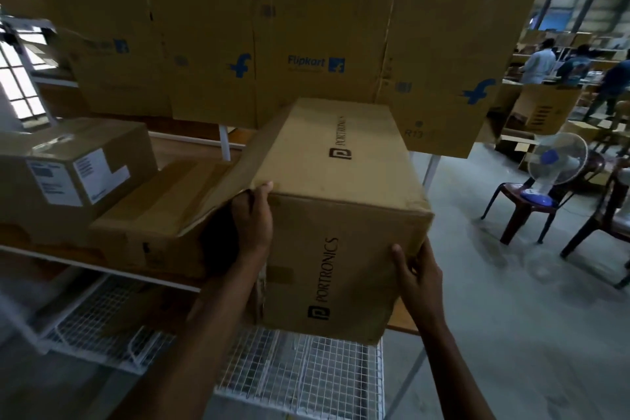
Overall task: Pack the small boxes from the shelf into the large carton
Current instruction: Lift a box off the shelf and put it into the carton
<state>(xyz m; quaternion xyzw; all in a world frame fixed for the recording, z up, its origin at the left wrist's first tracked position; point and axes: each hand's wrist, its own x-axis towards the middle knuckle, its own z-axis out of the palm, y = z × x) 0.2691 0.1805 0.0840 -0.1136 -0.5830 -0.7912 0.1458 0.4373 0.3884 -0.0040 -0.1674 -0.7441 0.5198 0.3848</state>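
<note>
Closest in, the person's left hand [251,222] gripped the large brown cardboard carton printed PORTRONICS [344,215] at the upper left corner of its near face, with the thumb hooked on the top edge and the fingers out of sight round the left side. Her or his right hand [418,269] clamped the lower right corner of that face, thumb on the front and fingers wrapped behind. The carton lay between the two hands at the right end of the white metal shelf [102,268]. Whether its base rested there could not be told.

At the shelf's left end stood a small brown box with white labels [68,177]. Just right of it was a lower, flat brown box sealed with tape [153,218]. Flattened brown Flipkart cartons [306,44] hung along the back edge. Off to the right, a white and blue fan [555,164] stood on a dark plastic chair [521,211].
</note>
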